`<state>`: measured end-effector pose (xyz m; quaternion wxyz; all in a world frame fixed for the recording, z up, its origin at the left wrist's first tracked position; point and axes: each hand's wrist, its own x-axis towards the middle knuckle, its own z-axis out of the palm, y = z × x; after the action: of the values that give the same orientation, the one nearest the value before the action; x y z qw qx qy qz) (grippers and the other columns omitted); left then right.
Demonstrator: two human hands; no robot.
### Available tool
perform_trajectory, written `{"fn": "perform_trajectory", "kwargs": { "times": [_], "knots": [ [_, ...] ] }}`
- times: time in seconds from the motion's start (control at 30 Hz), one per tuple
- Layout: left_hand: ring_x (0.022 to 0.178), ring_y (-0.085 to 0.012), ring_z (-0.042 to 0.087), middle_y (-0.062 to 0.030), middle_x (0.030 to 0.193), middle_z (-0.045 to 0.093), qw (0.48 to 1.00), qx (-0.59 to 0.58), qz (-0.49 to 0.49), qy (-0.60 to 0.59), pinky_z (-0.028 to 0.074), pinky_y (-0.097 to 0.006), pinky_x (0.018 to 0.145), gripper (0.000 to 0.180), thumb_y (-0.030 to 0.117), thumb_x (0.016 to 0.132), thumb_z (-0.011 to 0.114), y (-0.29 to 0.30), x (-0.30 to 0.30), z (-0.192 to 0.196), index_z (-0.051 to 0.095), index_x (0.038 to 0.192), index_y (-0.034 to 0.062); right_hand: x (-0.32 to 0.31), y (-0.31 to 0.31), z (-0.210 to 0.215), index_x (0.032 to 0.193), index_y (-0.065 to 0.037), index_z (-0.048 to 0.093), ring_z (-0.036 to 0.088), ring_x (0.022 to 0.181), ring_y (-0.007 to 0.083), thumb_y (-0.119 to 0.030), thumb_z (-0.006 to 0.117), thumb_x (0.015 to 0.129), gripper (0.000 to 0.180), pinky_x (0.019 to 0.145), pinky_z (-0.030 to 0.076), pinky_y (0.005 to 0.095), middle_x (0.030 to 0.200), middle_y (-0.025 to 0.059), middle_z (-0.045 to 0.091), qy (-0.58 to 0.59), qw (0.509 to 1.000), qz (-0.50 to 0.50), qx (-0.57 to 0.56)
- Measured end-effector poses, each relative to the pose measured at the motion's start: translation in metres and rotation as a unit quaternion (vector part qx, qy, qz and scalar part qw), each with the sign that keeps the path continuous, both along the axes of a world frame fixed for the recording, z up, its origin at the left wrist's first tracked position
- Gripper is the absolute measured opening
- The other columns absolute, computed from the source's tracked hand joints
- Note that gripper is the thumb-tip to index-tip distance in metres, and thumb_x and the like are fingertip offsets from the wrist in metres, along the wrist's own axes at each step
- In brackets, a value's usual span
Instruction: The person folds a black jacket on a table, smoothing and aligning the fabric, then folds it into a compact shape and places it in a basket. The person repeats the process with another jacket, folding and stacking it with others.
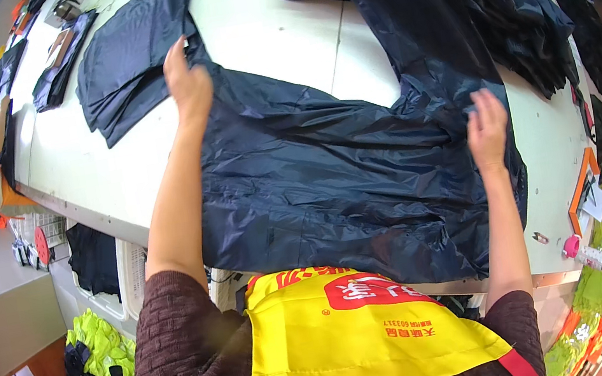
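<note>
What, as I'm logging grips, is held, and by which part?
Cannot tell: the left hand is at the upper-left edge of the dark garment, the right hand over its right side, both blurred.

Light is bright, the hands slightly blurred.

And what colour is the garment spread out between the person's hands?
The garment is dark navy blue; it shows best in the head view.

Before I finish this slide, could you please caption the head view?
Left hand and right hand at a dark garment spread across a white table.
</note>
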<state>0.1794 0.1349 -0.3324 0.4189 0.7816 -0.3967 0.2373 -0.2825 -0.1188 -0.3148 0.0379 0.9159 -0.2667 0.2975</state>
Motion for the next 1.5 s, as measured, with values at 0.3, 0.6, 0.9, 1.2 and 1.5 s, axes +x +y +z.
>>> {"fn": "perform_trajectory", "kwargs": {
  "times": [0.3, 0.6, 0.9, 1.2, 1.5],
  "knots": [
    [0.071, -0.0077, 0.053, 0.0002, 0.078, 0.061, 0.889, 0.142, -0.123, 0.418, 0.04, -0.022, 0.065, 0.029, 0.031, 0.084, 0.065, 0.014, 0.063, -0.043, 0.064, 0.083, 0.0018, 0.104, -0.005, -0.013, 0.112, -0.009, 0.057, 0.059, 0.094, 0.0295, 0.003, 0.048, 0.077, 0.037, 0.078, 0.05, 0.0386, 0.124, 0.0127, 0.054, 0.302, 0.914, 0.207, 0.174],
    [0.069, -0.0283, 0.062, -0.0142, 0.075, 0.066, 0.964, 0.103, 0.114, 0.215, 0.046, -0.035, 0.067, 0.043, 0.043, 0.086, 0.059, -0.043, 0.074, -0.06, 0.065, 0.079, 0.0009, 0.125, -0.066, -0.042, 0.105, -0.006, 0.056, 0.055, 0.098, 0.0357, -0.02, 0.061, 0.082, 0.027, 0.078, 0.051, 0.0432, 0.116, 0.017, 0.052, 0.278, 0.941, -0.139, 0.132],
    [0.104, -0.0327, 0.054, -0.0117, 0.106, 0.06, 0.998, 0.042, -0.032, -0.047, 0.04, -0.039, 0.091, 0.027, 0.022, 0.082, 0.065, -0.025, -0.003, -0.029, 0.062, 0.102, 0.0048, 0.075, 0.012, -0.028, 0.127, -0.005, 0.049, 0.036, 0.126, 0.0387, -0.021, 0.063, 0.082, 0.05, 0.103, 0.03, 0.0449, 0.137, 0.0209, 0.039, 0.08, 0.993, -0.034, 0.086],
    [0.116, -0.0318, 0.051, -0.0186, 0.122, 0.056, 0.944, 0.294, -0.081, 0.123, 0.039, -0.038, 0.096, 0.052, 0.039, 0.086, 0.058, -0.026, 0.013, -0.063, 0.054, 0.122, 0.0026, -0.065, -0.058, -0.066, 0.127, -0.001, 0.048, 0.037, 0.126, 0.0372, -0.035, 0.053, 0.089, 0.051, 0.104, 0.031, 0.0428, 0.136, 0.0224, 0.041, 0.202, 0.951, -0.211, 0.105],
    [0.063, -0.0149, 0.062, -0.0112, 0.088, 0.065, 0.871, 0.122, -0.105, 0.465, 0.046, -0.024, 0.051, 0.039, 0.034, 0.084, 0.065, -0.153, 0.002, -0.017, 0.061, 0.1, -0.0011, -0.049, -0.018, -0.069, 0.139, -0.006, 0.033, 0.023, 0.136, 0.0331, -0.04, 0.045, 0.092, 0.059, 0.11, 0.017, 0.0476, 0.147, 0.0183, 0.026, 0.203, 0.941, -0.153, 0.222]
  ]
}}
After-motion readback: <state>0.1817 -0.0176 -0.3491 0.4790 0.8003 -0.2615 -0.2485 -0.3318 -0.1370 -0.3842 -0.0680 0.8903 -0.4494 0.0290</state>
